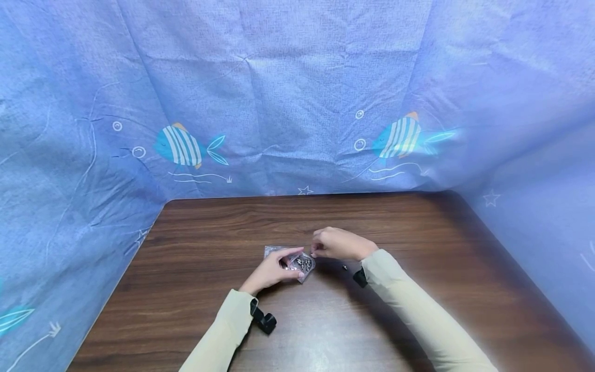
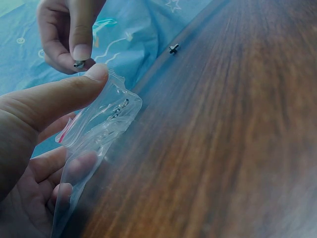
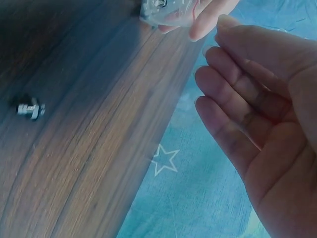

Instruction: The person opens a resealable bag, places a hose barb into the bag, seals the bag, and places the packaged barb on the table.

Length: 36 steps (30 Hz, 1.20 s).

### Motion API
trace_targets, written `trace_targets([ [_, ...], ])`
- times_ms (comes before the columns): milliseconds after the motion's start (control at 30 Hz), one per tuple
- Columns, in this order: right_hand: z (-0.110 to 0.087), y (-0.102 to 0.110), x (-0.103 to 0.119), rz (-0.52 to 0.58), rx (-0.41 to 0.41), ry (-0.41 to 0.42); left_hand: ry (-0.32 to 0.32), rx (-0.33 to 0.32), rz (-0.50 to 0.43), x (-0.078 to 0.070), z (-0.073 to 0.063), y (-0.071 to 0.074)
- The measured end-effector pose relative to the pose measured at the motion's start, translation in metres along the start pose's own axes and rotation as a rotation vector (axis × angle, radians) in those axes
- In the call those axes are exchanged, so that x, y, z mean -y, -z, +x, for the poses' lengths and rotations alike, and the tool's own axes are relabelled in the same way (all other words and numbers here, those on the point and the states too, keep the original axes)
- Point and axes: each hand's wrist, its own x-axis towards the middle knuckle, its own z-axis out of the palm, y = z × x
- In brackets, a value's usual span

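My left hand (image 1: 270,269) grips a clear zip bag (image 2: 96,131) from its left side, thumb on the near edge and fingers along the far one. Several small shiny metal fittings (image 1: 304,264) show inside the bag. Just right of its mouth, my right hand (image 1: 341,243) pinches one small metal fitting (image 2: 79,64) between thumb and fingertip; the right wrist view hides that piece behind the thumb. Another loose metal fitting (image 3: 30,109), with a wider collar round its middle, lies on the table below the right wrist.
The brown wood-grain table (image 1: 209,227) runs back to a blue fish-print cloth (image 1: 297,103) hanging along the far side and both sides. Each wrist carries a black camera, the left one (image 1: 267,323) hanging low over the table.
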Motion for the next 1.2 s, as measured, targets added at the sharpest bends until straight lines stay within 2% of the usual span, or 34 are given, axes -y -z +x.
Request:
trace_targets([
  [67,0.002,0.0,0.002,0.016,0.001,-0.008,0.001,-0.001,0.009,0.004,0.001,-0.001],
  [400,0.009,-0.004,0.006,0.062,-0.013,0.03,0.007,0.009,0.009,0.004,0.002,0.001],
  [733,0.012,-0.01,0.007,0.074,-0.023,0.018,0.004,0.007,0.003,0.004,0.001,0.001],
  [1033,0.008,-0.009,0.005,0.065,-0.017,0.036,0.002,0.008,-0.014,0.004,0.001,0.001],
  [1200,0.002,-0.007,0.002,0.068,0.004,0.0,0.004,0.001,0.004,0.004,0.001,0.0],
])
